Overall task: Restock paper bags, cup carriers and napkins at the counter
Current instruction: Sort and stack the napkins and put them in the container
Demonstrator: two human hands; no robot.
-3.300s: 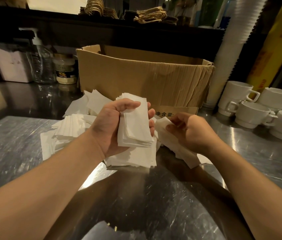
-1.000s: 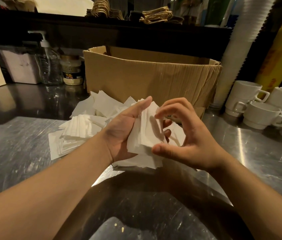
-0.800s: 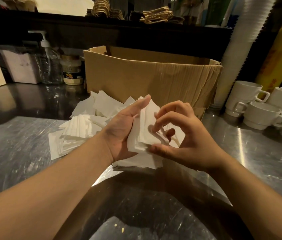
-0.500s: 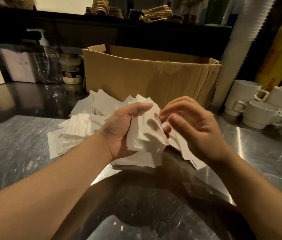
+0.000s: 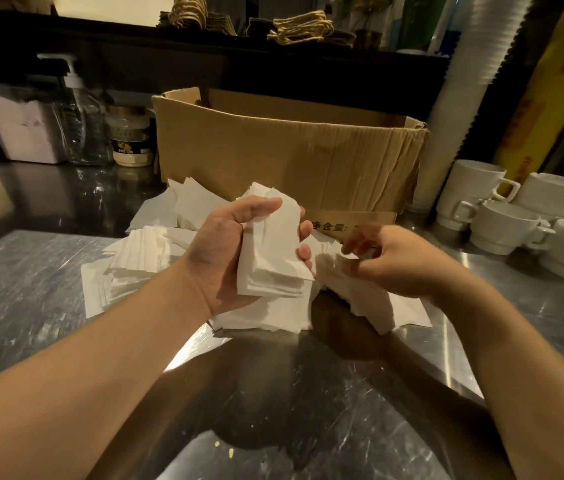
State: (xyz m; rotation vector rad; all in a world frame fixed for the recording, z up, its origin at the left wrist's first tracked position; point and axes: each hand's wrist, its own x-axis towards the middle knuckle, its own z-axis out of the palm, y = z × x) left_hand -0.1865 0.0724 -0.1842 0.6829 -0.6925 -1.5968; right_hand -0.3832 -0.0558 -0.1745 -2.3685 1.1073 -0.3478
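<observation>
My left hand (image 5: 225, 247) grips a neat stack of white napkins (image 5: 273, 258), thumb on top and fingertips curled round its right edge. To its right my right hand (image 5: 388, 261) pinches the top of another few napkins (image 5: 353, 292) that trail down onto the steel counter (image 5: 31, 306). A loose heap of white napkins (image 5: 142, 258) lies spread on the counter behind and under both hands, in front of an open cardboard box (image 5: 291, 157).
White mugs (image 5: 502, 216) are stacked at the right beside a tall column of white cups (image 5: 464, 98). A pump bottle (image 5: 81, 126), a jar (image 5: 131, 140) and a napkin holder (image 5: 21, 129) stand at the back left. Paper-bag handles (image 5: 301, 27) lie on the dark shelf above.
My right hand has left the stack in my left hand, moved right and down, and taken hold of napkins from the heap. The left hand's stack now looks squared.
</observation>
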